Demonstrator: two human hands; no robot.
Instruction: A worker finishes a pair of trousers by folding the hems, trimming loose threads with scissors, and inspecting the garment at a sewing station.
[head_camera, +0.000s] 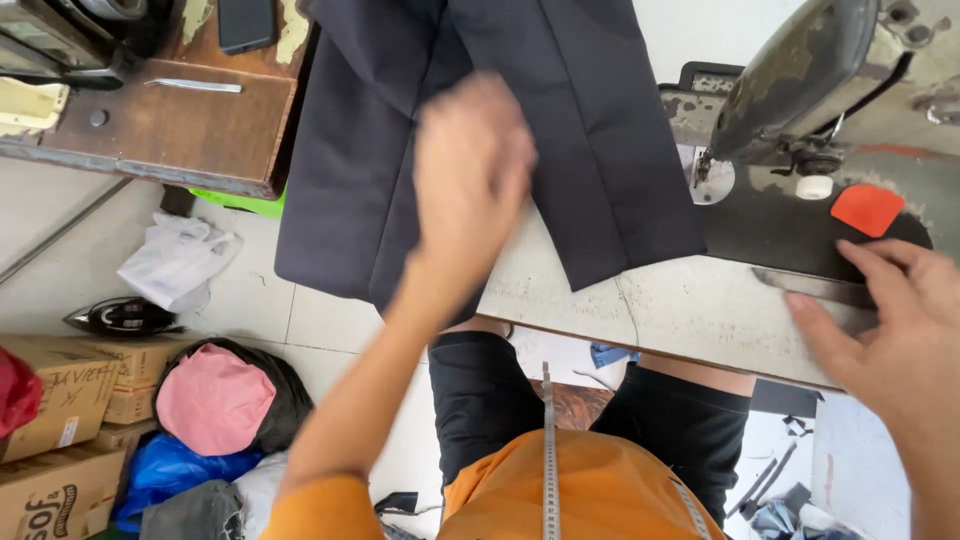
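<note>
Fingers of the left hand (470, 175) curl loosely, pressing flat on the dark navy garment (560, 130) draped over the worktable's (650, 310) far left edge. Right hand (890, 330), fingers spread, rests on a metal ruler (815, 287) near the sewing machine (820, 90). Down left, cardboard boxes (55, 400) sit shut; contents hidden.

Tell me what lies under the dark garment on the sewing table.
The dark garment covers the pale sewing table, its left part hanging over the edge. The left hand presses on top. Anything beneath the cloth is hidden.
</note>
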